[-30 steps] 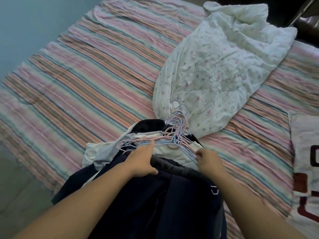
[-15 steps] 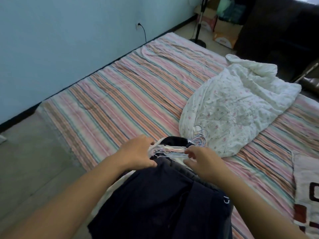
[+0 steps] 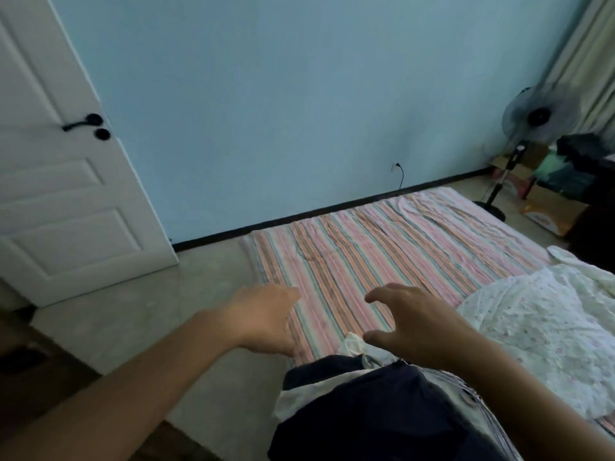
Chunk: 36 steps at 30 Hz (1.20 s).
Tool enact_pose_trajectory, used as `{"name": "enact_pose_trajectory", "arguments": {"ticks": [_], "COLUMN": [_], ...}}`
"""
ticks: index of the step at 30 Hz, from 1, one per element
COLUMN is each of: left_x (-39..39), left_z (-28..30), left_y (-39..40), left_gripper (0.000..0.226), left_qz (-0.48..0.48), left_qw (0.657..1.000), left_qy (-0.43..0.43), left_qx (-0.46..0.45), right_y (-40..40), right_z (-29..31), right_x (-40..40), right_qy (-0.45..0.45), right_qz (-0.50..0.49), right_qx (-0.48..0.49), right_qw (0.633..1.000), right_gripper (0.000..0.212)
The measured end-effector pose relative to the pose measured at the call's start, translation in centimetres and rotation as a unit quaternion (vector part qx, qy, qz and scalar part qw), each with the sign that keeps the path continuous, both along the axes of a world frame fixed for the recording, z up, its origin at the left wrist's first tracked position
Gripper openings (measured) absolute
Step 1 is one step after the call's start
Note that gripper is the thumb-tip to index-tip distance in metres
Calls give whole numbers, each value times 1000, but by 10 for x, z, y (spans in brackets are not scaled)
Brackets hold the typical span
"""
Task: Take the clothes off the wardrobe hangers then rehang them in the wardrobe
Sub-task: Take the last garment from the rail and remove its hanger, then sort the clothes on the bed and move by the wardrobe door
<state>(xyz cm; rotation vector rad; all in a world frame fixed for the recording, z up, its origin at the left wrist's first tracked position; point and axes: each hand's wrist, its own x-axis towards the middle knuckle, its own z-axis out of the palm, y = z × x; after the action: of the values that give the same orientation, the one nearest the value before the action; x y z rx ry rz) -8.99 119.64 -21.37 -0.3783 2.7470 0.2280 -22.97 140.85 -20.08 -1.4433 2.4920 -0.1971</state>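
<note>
A heap of dark navy clothes (image 3: pixel 382 414) with white garments (image 3: pixel 357 347) tucked in it lies on the near edge of the striped bed (image 3: pixel 366 254). My left hand (image 3: pixel 266 317) hovers above the bed edge, empty, fingers loosely spread. My right hand (image 3: pixel 412 319) hovers just above the heap, fingers curled apart, holding nothing. The hangers are hidden from this view.
A floral white quilt (image 3: pixel 539 331) lies bunched on the bed's right side. A white door (image 3: pixel 66 181) stands at the left, a blue wall behind. A pedestal fan (image 3: pixel 529 128) and boxes (image 3: pixel 549 217) fill the far right corner. Pale floor (image 3: pixel 133 321) lies left of the bed.
Both hands have let go of the hangers and lifted off the clothes heap. My head has tilted up, bringing the wall, door and fan into view.
</note>
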Motion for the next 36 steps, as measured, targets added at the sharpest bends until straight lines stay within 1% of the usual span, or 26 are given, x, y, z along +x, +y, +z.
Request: {"name": "enact_pose_trajectory", "arguments": {"ticks": [3,5,10,13,15,19,22,26,30,33,36], "left_x": [64,116,242,306,344,412,462,525,583,623,662], "left_z": [37,60,100,118,129,146,159,172,170,167,161], "left_y": [-17,-25,-41,-47,-48,-44,-38,-25,-20,-22,-26], "left_gripper": [96,94,89,74,67,62,62,50,64,67,72], "left_qz": [25,45,121,186,239,334,393,451,510,542,571], "left_qw": [998,996,991,979,967,941,917,886,853,831,803], "left_qy": [-6,-5,11,21,31,52,69,107,109,121,161], "left_qx": [51,76,63,82,79,33,15,20,-15,-30,-53], "right_y": [-31,-50,-100,-131,-151,-183,-204,-230,-249,-263,-273], "right_z": [35,58,101,121,134,151,155,160,166,172,175], "right_x": [49,86,177,226,257,314,353,409,468,506,549], "right_qy": [2,-1,1,7,4,15,46,11,-9,-20,-46], "right_qz": [53,94,197,267,307,382,414,476,515,538,556], "right_qx": [21,40,34,19,9,-9,-24,-49,-52,-51,-34], "right_qw": [998,995,980,964,952,924,909,878,855,841,829], "right_gripper": [67,68,67,63,60,53,56,49,43,38,29]}}
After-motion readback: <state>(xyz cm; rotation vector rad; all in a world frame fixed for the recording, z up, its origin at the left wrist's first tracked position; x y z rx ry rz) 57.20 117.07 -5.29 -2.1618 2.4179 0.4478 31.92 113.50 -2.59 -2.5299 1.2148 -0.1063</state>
